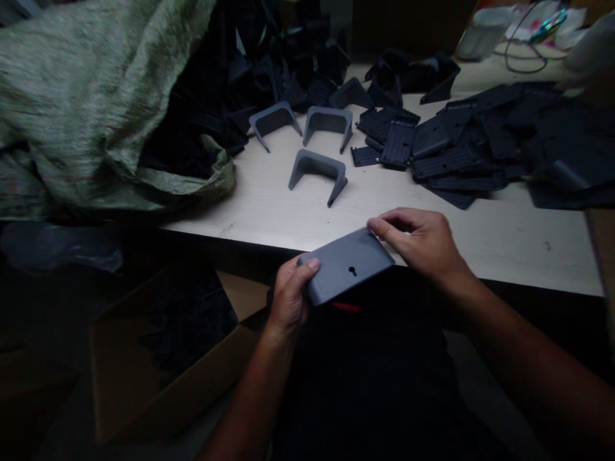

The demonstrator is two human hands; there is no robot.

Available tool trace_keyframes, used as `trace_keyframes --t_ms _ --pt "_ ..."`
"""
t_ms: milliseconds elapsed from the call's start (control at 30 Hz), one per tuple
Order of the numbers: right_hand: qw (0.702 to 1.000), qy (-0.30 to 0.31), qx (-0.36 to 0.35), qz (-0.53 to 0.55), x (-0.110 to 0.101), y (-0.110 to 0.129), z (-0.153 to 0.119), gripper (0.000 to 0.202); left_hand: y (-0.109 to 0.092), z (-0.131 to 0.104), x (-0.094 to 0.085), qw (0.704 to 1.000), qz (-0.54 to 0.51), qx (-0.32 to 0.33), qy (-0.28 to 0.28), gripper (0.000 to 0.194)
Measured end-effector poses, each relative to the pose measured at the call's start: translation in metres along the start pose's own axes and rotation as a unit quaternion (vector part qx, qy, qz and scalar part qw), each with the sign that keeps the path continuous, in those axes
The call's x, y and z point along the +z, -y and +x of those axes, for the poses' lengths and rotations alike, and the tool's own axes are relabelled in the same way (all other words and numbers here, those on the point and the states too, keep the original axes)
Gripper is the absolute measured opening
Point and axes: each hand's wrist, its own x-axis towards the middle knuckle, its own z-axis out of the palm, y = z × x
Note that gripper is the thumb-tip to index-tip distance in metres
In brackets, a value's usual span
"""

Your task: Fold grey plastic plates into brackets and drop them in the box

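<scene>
A flat grey plastic plate (343,266) with a keyhole-shaped slot is held tilted just over the table's front edge. My left hand (291,291) grips its left end, thumb on top and the other fingers out of sight beneath. At the far right corner, my right hand (423,246) pinches the plate between thumb and fingers; part of those fingers is hidden. Beyond the plate, a grey U-shaped bracket (319,165) stands on the table, with two similar brackets, one at the left (276,118) and one at the right (329,120), behind it.
Dark ribbed plates (456,144) lie heaped on the right of the table (254,198). A green woven sack (91,102) with dark parts bulges over the left side. Below, an open cardboard box (177,397) holds dark pieces. A plastic jar (483,35) and a cable (526,69) are at the back right.
</scene>
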Motion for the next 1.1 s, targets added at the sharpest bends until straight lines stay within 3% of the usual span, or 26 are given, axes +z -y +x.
trace_keyframes --t_ms 67,167,233,267,367,467,633,733,800,867,933,1033,1100 --pt "0.998 -0.015 0.044 0.046 -0.004 0.002 -0.004 0.039 -0.003 0.003 -0.002 0.996 -0.022 0.057 -0.070 0.032" --pt "0.961 0.128 0.153 0.192 0.005 0.007 -0.015 0.049 -0.003 0.004 -0.003 0.988 -0.021 0.101 -0.118 0.029" --pt "0.908 0.214 0.219 0.285 0.019 0.010 -0.024 0.053 -0.001 0.002 -0.002 0.989 -0.003 0.109 -0.101 0.028" --pt "0.884 0.230 0.243 0.327 0.026 0.012 -0.027 0.054 0.000 0.001 -0.001 0.991 0.012 0.109 -0.081 0.027" --pt "0.844 0.194 0.271 0.421 0.044 0.018 -0.035 0.048 0.001 -0.005 0.002 0.993 0.045 0.107 -0.023 0.026" --pt "0.864 0.186 0.224 0.410 0.046 0.022 -0.041 0.039 -0.004 -0.006 0.001 0.995 -0.002 0.096 0.006 0.031" --pt "0.946 0.258 0.047 0.191 0.034 0.020 -0.048 0.022 -0.011 0.010 -0.002 0.996 -0.078 -0.020 0.043 0.052" --pt "0.950 0.299 -0.036 0.085 0.034 0.017 -0.049 0.014 -0.013 0.018 0.003 0.981 -0.097 -0.123 0.117 0.058" --pt "0.946 0.307 -0.031 0.095 0.039 0.016 -0.051 0.017 -0.013 0.018 0.010 0.968 -0.117 -0.164 0.149 0.050" --pt "0.947 0.281 -0.001 0.155 0.045 0.016 -0.054 0.024 -0.012 0.014 0.021 0.971 -0.137 -0.151 0.123 0.034" --pt "0.951 0.222 0.021 0.215 0.052 0.017 -0.060 0.029 -0.010 0.008 0.032 0.982 -0.149 -0.097 0.069 0.024" --pt "0.954 0.148 0.028 0.261 0.061 0.018 -0.065 0.030 -0.007 0.001 0.042 0.989 -0.140 -0.039 0.022 0.022" --pt "0.950 0.145 0.035 0.274 0.065 0.019 -0.064 0.031 -0.006 0.000 0.042 0.991 -0.131 -0.030 0.013 0.022"
